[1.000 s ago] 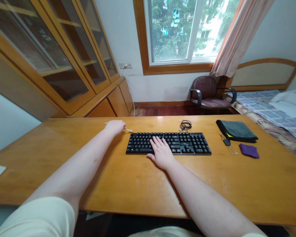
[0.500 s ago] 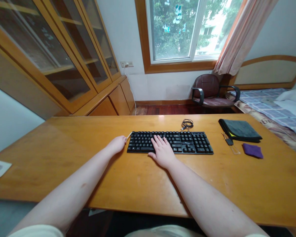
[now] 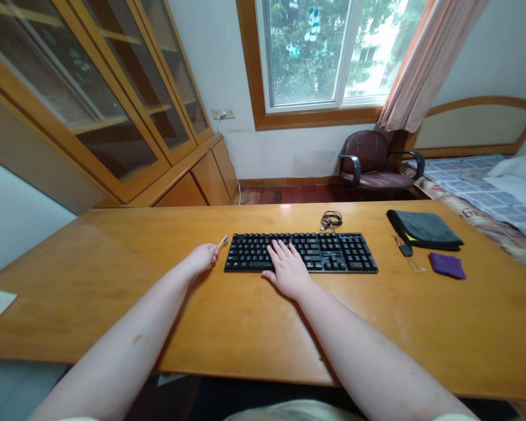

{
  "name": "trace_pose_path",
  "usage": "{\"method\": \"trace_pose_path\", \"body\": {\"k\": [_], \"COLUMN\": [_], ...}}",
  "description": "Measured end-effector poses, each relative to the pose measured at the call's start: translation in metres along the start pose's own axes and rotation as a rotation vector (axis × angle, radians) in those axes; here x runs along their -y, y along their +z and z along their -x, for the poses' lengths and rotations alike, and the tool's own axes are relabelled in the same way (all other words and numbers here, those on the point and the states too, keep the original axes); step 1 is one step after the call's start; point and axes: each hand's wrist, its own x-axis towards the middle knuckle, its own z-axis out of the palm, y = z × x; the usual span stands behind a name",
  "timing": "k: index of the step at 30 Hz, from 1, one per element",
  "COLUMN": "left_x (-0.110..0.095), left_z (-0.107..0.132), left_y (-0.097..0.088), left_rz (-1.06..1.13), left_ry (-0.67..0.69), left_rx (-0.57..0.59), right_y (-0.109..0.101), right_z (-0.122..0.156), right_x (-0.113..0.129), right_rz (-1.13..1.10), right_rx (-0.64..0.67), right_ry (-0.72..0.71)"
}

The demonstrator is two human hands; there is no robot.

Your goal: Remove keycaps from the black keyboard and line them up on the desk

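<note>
Mid-frame, the right hand splays over a rectangular black plastic keyboard, the left hand pinching a slim white, perhaps bristle-tipped stick just off the keyboard's left edge, brown wooden desk stretching frame-left.

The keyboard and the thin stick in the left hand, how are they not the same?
Size: the keyboard is long and wide, while the thin stick looks much smaller.
Colour: the keyboard is black; the part of the thin stick that shows is pale with a darker tip.
Pose: the keyboard lies flat on the desk, while the left hand grips the thin stick at a slant.
Shared: each has a hand on it, the right hand on the keyboard.
</note>
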Motion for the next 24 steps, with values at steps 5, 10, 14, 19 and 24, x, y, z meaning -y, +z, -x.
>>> {"method": "trace_pose_path", "body": {"k": [5, 10, 14, 19, 24], "left_x": [-0.012, -0.012, -0.002, 0.022, 0.031], "left_z": [-0.013, -0.001, 0.022, 0.057, 0.064], "left_y": [0.015, 0.018, 0.018, 0.023, 0.025], "left_rz": [0.023, 0.046, 0.053, 0.079, 0.129], "left_ry": [-0.031, -0.035, -0.037, -0.06, -0.05], "left_rx": [-0.019, 0.002, 0.048, 0.106, 0.085], "right_y": [0.001, 0.001, 0.002, 0.003, 0.004], "right_z": [0.0, 0.0, -0.001, -0.001, 0.0], "right_x": [0.0, -0.001, -0.001, 0.0, 0.0], "right_rz": [0.001, -0.001, -0.001, -0.001, -0.004], "right_rx": [0.004, 0.0, 0.002, 0.0, -0.003], "right_ry": [-0.002, -0.004, -0.005, 0.0, 0.006]}}
